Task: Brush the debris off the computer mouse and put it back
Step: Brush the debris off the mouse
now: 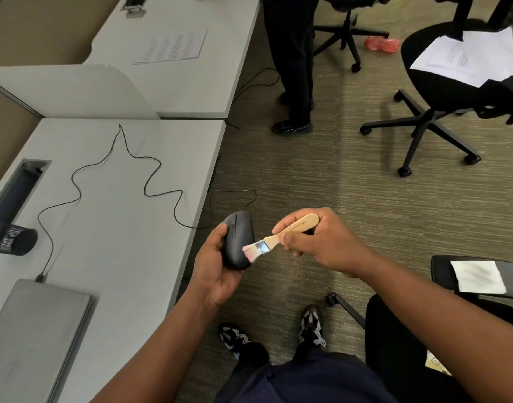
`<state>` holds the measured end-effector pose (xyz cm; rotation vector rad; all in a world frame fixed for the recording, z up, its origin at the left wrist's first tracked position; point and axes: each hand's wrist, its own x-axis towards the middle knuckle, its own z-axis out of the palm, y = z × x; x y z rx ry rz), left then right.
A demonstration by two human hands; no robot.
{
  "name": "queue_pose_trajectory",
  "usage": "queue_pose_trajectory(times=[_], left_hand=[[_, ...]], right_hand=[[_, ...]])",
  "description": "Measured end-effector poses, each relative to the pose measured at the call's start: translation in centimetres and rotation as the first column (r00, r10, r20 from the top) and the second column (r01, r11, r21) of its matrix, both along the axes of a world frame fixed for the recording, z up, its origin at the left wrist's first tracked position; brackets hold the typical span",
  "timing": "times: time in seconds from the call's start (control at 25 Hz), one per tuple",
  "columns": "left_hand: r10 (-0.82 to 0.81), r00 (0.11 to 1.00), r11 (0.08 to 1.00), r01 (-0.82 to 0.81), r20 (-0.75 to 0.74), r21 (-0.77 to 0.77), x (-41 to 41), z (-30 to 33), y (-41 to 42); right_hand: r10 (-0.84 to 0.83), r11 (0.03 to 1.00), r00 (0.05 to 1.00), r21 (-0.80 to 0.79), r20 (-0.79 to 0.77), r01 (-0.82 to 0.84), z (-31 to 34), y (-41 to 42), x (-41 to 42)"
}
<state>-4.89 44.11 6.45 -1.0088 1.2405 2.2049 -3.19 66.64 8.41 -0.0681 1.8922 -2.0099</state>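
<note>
A black wired computer mouse point(238, 237) is held off the desk's right edge, over the carpet, in my left hand point(214, 266). My right hand point(322, 239) grips a small paintbrush point(281, 232) by its pale wooden handle. The brush's bristles touch the mouse's right side. The mouse's thin black cable point(115, 181) snakes across the grey desk point(110, 228) to a plug by the laptop.
A shut grey laptop point(31, 338) lies at the desk's near left, a black mesh cup point(14, 238) beside it. Another person's legs point(293, 68) stand by the far desk. Office chairs point(441, 82) with papers stand on the right; another chair holds a white tissue point(478, 276).
</note>
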Motion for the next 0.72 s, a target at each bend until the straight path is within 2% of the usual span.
queue_pose_trajectory(times=[0.28, 0.48, 0.6, 0.72], left_hand=[[-0.216, 0.969, 0.975, 0.209, -0.121, -0.070, 0.5, -0.4, -0.3], [-0.334, 0.931, 0.939, 0.314, -0.151, -0.140, 1.1, -0.6, -0.2], [-0.340, 0.928, 0.940, 0.328, -0.154, -0.095, 1.4, -0.2, 0.0], [-0.294, 0.945, 0.955, 0.296, -0.141, -0.011, 1.3, 0.0, 0.3]], right_hand=[[-0.078, 0.997, 0.997, 0.030, 0.019, 0.077, 0.0, -0.1, -0.8], [-0.206, 0.951, 0.977, 0.222, -0.060, 0.214, 0.0, 0.0, -1.6], [-0.260, 0.899, 0.957, 0.330, -0.129, 0.289, -0.2, 0.2, -1.8], [-0.313, 0.905, 0.938, 0.252, -0.151, 0.342, -0.4, 0.3, -1.6]])
